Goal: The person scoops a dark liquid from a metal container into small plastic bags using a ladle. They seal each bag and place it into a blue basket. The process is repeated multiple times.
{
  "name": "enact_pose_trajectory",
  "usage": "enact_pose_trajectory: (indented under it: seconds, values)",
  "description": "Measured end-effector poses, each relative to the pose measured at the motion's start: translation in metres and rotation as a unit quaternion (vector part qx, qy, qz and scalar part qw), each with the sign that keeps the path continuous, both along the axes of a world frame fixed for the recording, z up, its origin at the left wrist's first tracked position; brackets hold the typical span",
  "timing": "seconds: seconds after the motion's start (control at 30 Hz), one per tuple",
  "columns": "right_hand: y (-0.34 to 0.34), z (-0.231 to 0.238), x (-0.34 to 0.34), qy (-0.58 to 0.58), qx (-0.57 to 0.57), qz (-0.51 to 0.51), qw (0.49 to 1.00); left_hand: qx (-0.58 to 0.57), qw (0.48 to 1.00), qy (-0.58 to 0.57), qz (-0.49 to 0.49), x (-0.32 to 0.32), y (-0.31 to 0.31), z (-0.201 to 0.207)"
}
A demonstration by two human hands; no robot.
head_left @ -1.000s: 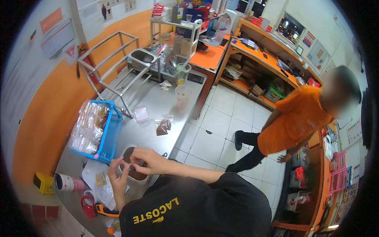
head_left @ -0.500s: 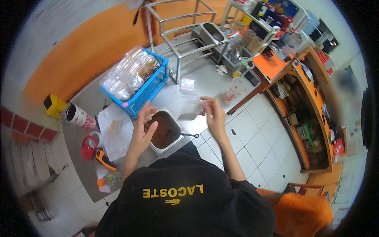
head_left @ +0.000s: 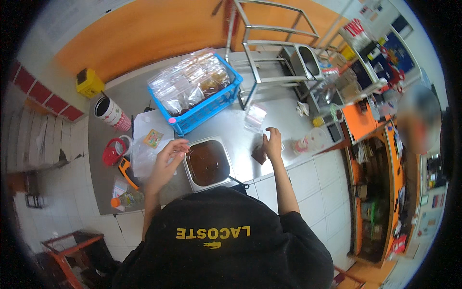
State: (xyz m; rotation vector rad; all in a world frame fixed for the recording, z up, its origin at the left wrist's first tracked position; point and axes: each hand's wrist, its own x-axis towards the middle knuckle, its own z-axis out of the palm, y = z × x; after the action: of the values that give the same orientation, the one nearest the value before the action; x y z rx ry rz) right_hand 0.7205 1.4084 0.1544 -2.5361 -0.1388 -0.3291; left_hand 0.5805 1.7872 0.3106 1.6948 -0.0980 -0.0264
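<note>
A rectangular metal pan (head_left: 228, 147) of dark brown sauce (head_left: 208, 164) stands at the table's near edge. A dark ladle handle (head_left: 239, 182) sticks out over its near right corner. My left hand (head_left: 167, 161) hovers by the pan's left rim, fingers loosely bent and apart, with nothing in it. To the right of the pan, my right hand (head_left: 273, 143) pinches the top of a small clear plastic bag (head_left: 259, 154) with brown sauce in it. The bag hangs low over the tabletop; whether it touches cannot be told. Beyond it lie flat clear zip bags (head_left: 255, 117).
A blue basket (head_left: 207, 113) packed with filled bags stands behind the pan. At left are patterned stacked cups (head_left: 113, 113), a red tape roll (head_left: 114, 151), an orange-black thermometer gun (head_left: 127, 172) and a bottle (head_left: 129, 199). A metal rack (head_left: 248, 62) stands at the back; clear cups (head_left: 314, 139) lie right.
The whole view has shifted, so the table appears farther right. My left hand has drawn back from over the pan to its left rim. My right hand still holds the bag, now blurred less.
</note>
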Motion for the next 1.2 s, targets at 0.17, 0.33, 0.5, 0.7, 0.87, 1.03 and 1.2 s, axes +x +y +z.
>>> enact_pose_trajectory:
  seconds: [0.17, 0.33, 0.5, 0.7, 0.87, 1.03, 1.2]
  values:
    - [0.011, -0.048, 0.088, -0.022, -0.085, 0.051, 0.995, 0.023, 0.999, 0.002, 0.033, 0.004, -0.019, 0.012]
    - [0.009, -0.067, 0.120, -0.046, -0.089, 0.036, 0.994, 0.029, 0.999, 0.012, 0.030, 0.008, -0.033, 0.014]
    - [0.020, -0.023, 0.101, -0.064, 0.041, 0.022, 0.997, 0.049, 0.998, 0.039, 0.010, 0.018, -0.042, 0.006]
    - [0.077, 0.110, 0.003, 0.021, 0.300, 0.040, 0.953, -0.033, 0.999, 0.030, 0.005, 0.029, -0.080, -0.020]
    - [0.122, 0.145, -0.073, 0.031, 0.384, 0.085, 0.919, -0.081, 0.995, 0.016, 0.059, 0.028, -0.100, -0.011]
    - [0.144, 0.165, -0.115, -0.012, 0.363, 0.019, 0.931, -0.035, 0.998, -0.014, 0.047, 0.014, -0.083, -0.013]
    - [0.149, 0.175, -0.140, 0.016, 0.298, 0.107, 0.949, -0.004, 0.999, -0.036, -0.015, -0.003, -0.069, -0.001]
